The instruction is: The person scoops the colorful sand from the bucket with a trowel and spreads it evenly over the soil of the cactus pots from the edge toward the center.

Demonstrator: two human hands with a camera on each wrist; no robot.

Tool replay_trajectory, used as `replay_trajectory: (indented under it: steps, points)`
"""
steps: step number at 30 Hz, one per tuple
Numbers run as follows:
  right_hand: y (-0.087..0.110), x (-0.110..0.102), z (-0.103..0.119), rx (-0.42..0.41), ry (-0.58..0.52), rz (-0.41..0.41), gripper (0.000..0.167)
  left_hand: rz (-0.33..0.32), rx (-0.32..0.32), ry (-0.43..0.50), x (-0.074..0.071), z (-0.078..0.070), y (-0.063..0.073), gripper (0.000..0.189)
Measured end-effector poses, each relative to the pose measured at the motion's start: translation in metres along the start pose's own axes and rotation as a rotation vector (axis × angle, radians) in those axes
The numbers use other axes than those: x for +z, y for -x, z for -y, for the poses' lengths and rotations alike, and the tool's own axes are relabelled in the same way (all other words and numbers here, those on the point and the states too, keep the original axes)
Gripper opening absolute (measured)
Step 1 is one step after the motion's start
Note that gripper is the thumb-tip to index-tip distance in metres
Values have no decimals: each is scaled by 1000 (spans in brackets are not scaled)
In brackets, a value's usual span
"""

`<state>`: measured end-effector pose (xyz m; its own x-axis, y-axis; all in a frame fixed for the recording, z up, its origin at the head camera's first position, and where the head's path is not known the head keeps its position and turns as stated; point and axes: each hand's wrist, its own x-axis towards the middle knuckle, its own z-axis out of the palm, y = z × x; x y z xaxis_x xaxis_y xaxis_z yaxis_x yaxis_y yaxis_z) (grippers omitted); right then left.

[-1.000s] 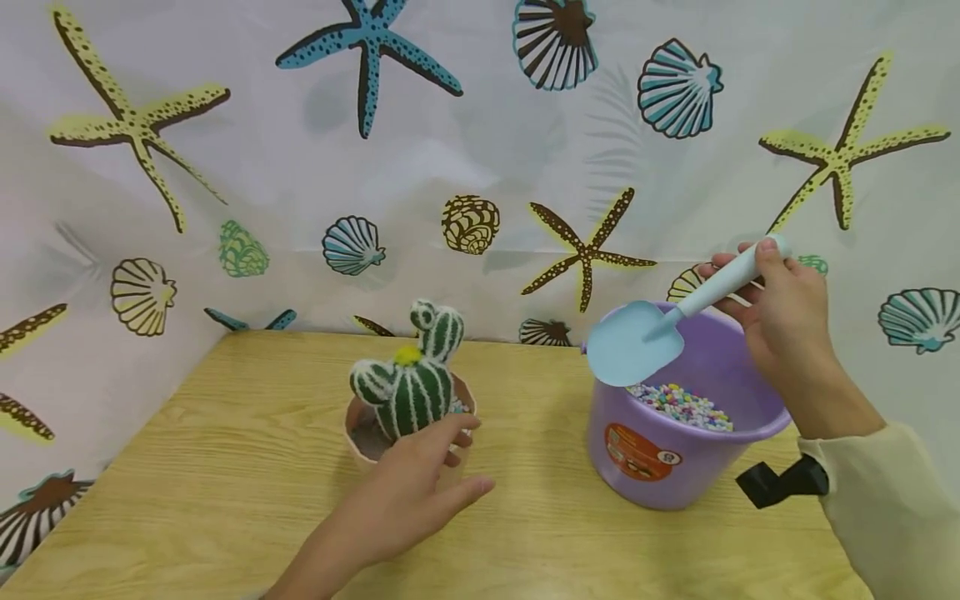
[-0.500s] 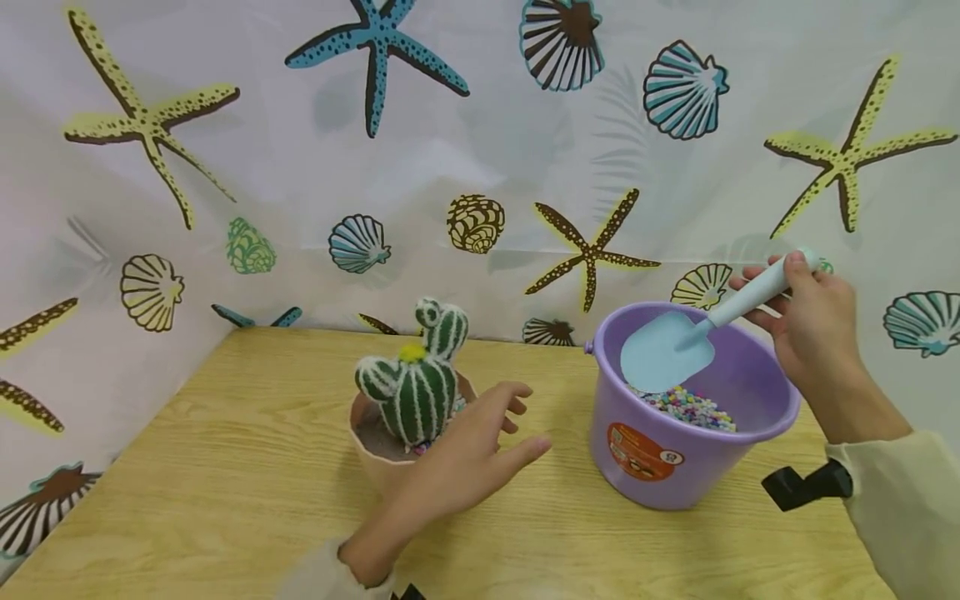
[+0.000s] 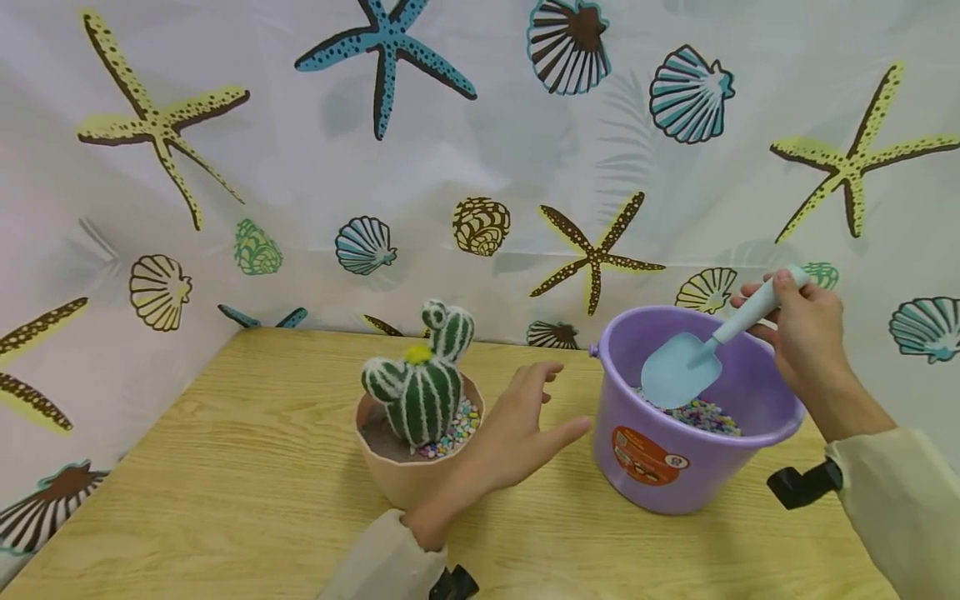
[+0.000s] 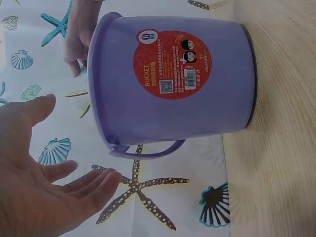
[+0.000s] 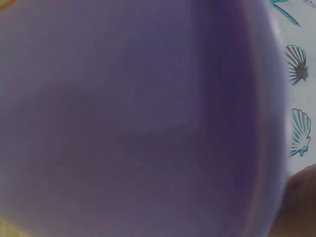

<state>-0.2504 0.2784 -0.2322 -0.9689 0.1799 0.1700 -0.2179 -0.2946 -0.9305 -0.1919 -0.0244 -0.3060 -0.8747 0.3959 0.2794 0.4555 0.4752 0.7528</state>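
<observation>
My right hand (image 3: 810, 329) grips the handle of a light blue toy shovel (image 3: 682, 369), whose blade dips inside the purple bucket (image 3: 637, 417) over small multicoloured pebbles (image 3: 708, 417). My left hand (image 3: 517, 429) is in the air between the bucket and a potted cactus, fingers loosely extended and thumb apart, holding nothing. In the left wrist view its palm and fingers (image 4: 94, 190) face the bucket's side. The knitted green cactus (image 3: 427, 400) stands in a peach pot (image 3: 397, 475), with grey filling on one side and coloured pebbles (image 3: 457, 429) on the other. The bucket's wall fills most of the right wrist view.
A light wooden table (image 3: 225, 467) carries the pot at left and the bucket at right. Behind it hangs a white cloth (image 3: 420, 175) printed with starfish and shells. The bucket's handle (image 4: 158, 152) hangs down its side.
My left hand has moved right, away from over the pot toward the bucket, uncovering the pebbles beside the cactus. The shovel has gone lower into the bucket, toward the pebbles.
</observation>
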Motion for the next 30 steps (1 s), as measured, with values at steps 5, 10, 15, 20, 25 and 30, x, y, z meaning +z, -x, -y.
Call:
replay_trajectory:
  steps: [5, 10, 15, 20, 25, 30]
  points:
    - [-4, -4, -4, 14, 138, 9, 26, -18, -9, 22, 8, -3, -13, 76]
    - [-9, -10, -8, 7, 218, 30, 24, -18, -20, 37, 13, -5, -24, 83]
    - [-14, -15, -11, -1, 293, 51, 20, -23, -48, 13, 20, -8, -34, 95]
    - [-20, -20, -14, -25, 401, 72, 30, -27, -55, 22, 27, -10, -42, 101]
    - [-25, -26, -17, -52, 508, 90, 27, -38, -30, 36, 32, -10, -49, 100]
    - [-24, -30, -19, -108, 462, 132, 17, -29, 1, 35, 36, -11, -53, 100]
